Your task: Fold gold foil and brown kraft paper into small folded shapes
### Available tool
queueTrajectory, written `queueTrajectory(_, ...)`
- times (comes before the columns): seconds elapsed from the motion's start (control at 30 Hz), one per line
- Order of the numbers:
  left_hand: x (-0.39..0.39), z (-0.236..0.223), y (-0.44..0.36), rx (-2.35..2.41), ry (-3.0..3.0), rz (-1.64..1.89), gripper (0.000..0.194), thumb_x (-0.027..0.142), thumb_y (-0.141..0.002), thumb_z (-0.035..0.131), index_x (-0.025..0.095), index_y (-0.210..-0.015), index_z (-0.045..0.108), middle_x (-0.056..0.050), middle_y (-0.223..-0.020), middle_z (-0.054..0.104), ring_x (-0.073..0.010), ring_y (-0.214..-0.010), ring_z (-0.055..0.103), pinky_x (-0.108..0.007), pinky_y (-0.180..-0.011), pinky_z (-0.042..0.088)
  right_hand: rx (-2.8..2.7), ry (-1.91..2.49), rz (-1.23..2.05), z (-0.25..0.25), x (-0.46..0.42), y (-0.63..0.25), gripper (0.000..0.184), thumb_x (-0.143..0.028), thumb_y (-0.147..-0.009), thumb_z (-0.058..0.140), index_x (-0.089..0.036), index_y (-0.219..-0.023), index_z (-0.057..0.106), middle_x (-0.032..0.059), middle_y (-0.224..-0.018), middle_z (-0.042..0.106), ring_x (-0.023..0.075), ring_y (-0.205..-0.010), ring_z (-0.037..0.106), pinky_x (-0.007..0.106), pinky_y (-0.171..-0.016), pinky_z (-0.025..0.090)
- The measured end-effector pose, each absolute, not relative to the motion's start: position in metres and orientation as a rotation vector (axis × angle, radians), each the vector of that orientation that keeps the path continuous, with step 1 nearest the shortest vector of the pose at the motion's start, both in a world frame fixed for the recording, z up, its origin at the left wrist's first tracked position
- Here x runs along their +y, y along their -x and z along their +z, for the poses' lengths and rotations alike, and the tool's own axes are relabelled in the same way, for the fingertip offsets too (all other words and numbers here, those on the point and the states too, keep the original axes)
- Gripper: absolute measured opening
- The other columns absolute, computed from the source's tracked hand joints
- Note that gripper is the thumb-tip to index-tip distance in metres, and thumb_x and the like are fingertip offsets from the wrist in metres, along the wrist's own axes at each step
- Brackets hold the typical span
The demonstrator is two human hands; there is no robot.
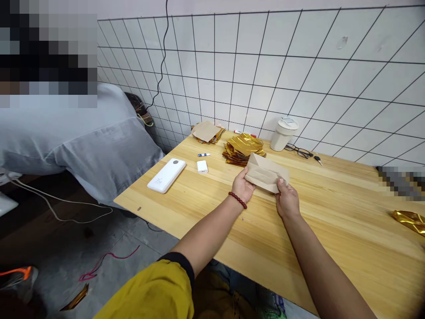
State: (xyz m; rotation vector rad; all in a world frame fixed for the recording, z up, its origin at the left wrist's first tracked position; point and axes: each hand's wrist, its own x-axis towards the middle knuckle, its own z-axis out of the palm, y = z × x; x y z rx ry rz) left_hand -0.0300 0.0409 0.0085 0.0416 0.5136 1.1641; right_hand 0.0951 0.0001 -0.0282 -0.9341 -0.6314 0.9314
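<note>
Between my two hands is a folded piece of brown paper (pixel 265 170), held a little above the wooden table. My left hand (pixel 244 186), with a dark red bead bracelet at the wrist, grips its left end. At its right end, my right hand (pixel 288 195) pinches the paper with the thumb on top. Just behind the paper lies a stack of shiny gold foil sheets (pixel 244 146). Farther left sits a pile of brown paper and gold sheets (pixel 207 132).
The wooden table (pixel 332 221) carries a white power bank (pixel 167 175), a white charger (pixel 202 167), a lidded cup (pixel 284 133), glasses (pixel 302 152), a key (pixel 318 160) and gold foil (pixel 410 221). A person in grey clothing (pixel 99 141) is at the left. A tiled wall stands behind.
</note>
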Motion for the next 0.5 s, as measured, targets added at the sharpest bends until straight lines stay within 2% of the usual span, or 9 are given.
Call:
queueTrajectory(0.23,0.0438,0.0062,0.0316,0.49,-0.01,1.167,0.028,0.024,-0.088,0.055,0.01,-0.11,0.067,-0.011,-0.098,0.074,-0.0203,-0.092,0.069,-0.037,-0.093,0.053,-0.744,1.048,0.942,-0.0297,-0.0014,-0.0978,0.041,-0.053,-0.065,0.079,-0.017,-0.084,0.073,0.0052,-0.084,0.074,0.0192,-0.075,0.066,0.032,-0.068,0.053)
queueTrajectory(0.37,0.0455,0.0047,0.0336,0.454,-0.008,1.183,0.029,0.028,-0.089,0.055,0.011,-0.108,0.067,-0.01,-0.095,0.074,-0.0203,-0.088,0.069,-0.038,-0.095,0.052,-0.857,1.103,0.938,-0.0316,-0.0016,-0.0988,0.04,-0.053,-0.069,0.077,-0.018,-0.088,0.074,0.0052,-0.087,0.074,0.0197,-0.079,0.066,0.031,-0.069,0.051)
queueTrajectory(0.5,0.0478,0.0042,0.0354,0.43,-0.001,1.203,0.029,0.03,-0.09,0.055,0.012,-0.107,0.068,-0.009,-0.095,0.074,-0.0205,-0.087,0.069,-0.039,-0.096,0.051,-0.922,1.189,0.901,-0.0325,-0.0031,-0.0992,0.036,-0.051,-0.066,0.08,-0.017,-0.076,0.073,0.003,-0.073,0.071,0.0177,-0.07,0.061,0.029,-0.064,0.048)
